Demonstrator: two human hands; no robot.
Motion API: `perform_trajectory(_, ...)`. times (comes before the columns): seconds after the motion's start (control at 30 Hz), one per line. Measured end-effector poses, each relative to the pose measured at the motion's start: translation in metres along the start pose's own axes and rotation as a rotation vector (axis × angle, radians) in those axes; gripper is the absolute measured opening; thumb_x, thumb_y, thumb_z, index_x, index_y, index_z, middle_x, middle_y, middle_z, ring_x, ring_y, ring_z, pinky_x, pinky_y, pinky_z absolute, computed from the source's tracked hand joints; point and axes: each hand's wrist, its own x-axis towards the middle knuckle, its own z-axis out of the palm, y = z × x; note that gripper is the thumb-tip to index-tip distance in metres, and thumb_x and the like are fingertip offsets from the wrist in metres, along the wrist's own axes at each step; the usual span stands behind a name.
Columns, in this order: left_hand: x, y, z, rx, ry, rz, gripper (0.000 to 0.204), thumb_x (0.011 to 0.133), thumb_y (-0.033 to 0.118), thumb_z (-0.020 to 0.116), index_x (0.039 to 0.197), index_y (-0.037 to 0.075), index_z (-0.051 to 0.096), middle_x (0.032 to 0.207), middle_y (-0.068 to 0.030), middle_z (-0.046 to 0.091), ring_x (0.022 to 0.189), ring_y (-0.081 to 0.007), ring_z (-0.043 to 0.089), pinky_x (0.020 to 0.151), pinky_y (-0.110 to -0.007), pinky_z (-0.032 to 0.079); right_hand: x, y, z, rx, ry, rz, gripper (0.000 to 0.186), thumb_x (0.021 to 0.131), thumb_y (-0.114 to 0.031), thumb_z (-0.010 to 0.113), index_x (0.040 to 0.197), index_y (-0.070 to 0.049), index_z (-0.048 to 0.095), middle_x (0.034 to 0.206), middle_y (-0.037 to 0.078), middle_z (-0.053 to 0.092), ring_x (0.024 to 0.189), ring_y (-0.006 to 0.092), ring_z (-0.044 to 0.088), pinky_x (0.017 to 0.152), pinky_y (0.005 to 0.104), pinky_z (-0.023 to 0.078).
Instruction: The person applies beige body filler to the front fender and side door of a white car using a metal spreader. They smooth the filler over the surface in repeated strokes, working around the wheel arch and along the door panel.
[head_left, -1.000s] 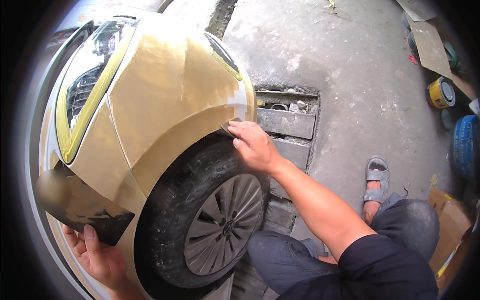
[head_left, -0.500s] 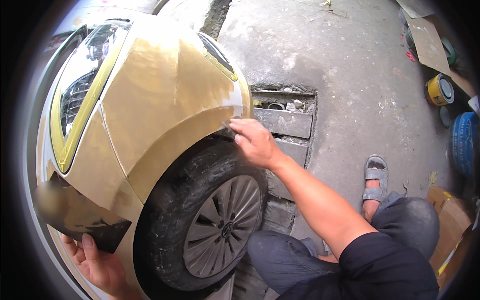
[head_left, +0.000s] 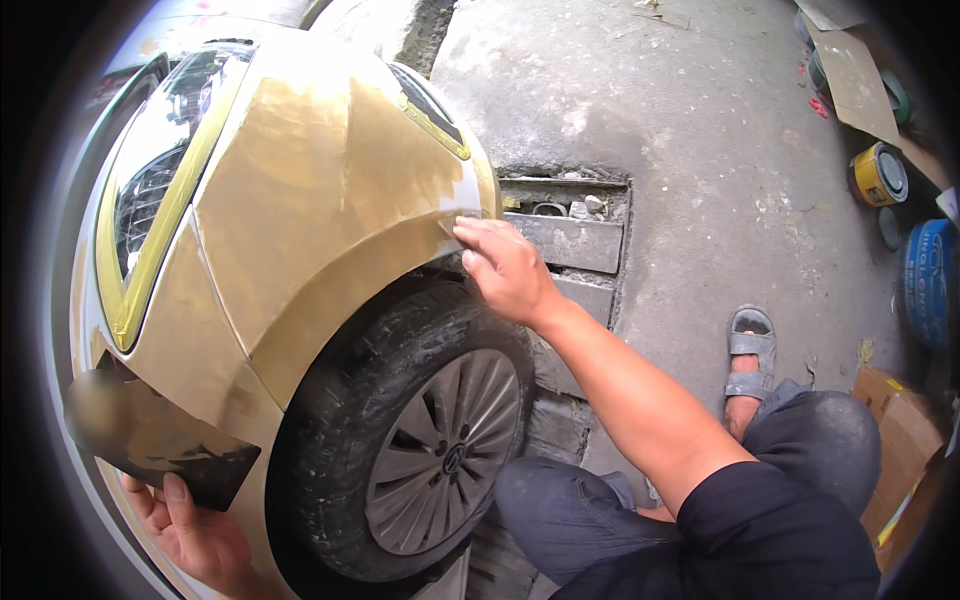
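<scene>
- Panel [head_left: 300, 170], tan and smooth, lies left of the right hand [head_left: 510, 270] and up from the left hand [head_left: 200, 540], spreading between and beyond the two
- Arch [head_left: 345, 285] forms its lower band, the long axis curving from the right hand's fingertips down and left toward the left hand's side; the right hand is much the nearer, at the arch's far end
- Pale patch [head_left: 463, 195] sits just beyond the right hand's fingertips, toward the panel's outer edge
- Right hand, fingers together and bent, seems to pinch a thin scraper [head_left: 446, 235]; only a sliver shows past the fingertips, at the arch, so its full shape cannot be told
- Left hand grips a dark board [head_left: 215, 475] by its near edge, thumb on top, the other fingers partly hidden below
- Board runs lengthwise from upper left to lower right across the left hand, tan smears on its face; a round blurred spot at its far left end cannot be made out
- From the right hand, the board lies well apart, down and left, with the tyre [head_left: 330, 480] between
- Tape [head_left: 125, 315], yellow, edges a lamp up and left of the left hand, beyond the board
</scene>
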Motion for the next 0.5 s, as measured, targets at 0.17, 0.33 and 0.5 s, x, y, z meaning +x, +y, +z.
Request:
perform_trajectory(0.17,0.001,0.001,0.001,0.007,-0.008,0.002,0.043,0.107,0.01,0.056,0.147,0.0,0.046,0.139,-0.0127,0.061,0.129,-0.022,0.058,0.113,-0.038,0.042,0.0,-0.002,0.023,0.012,0.103,-0.007,0.032,0.091,-0.007,0.065,0.121,0.003,0.07,0.13,0.023,0.069,0.126,0.0387,0.062,0.111,0.0457,0.047)
perform_trajectory(0.33,0.0,0.002,0.003,0.014,-0.015,-0.018,0.043,0.107,0.01,0.056,0.147,0.0,0.045,0.138,-0.0129,0.061,0.128,-0.0221,0.058,0.113,-0.038,0.042,-0.016,0.002,0.012,0.022,-0.005,-0.006,0.03,0.09,-0.006,0.066,0.119,0.002,0.071,0.129,0.023,0.069,0.124,0.0393,0.063,0.11,0.0461,0.048)
perform_trajectory(0.5,0.0,0.001,0.008,0.033,0.012,0.012,0.043,0.106,0.01,0.056,0.147,0.0,0.046,0.137,-0.0133,0.062,0.128,-0.0221,0.058,0.113,-0.038,0.042,0.003,-0.003,-0.001,0.02,0.009,0.007,0.035,0.092,-0.007,0.065,0.126,0.002,0.069,0.135,0.021,0.068,0.129,0.0375,0.061,0.113,0.0446,0.046)
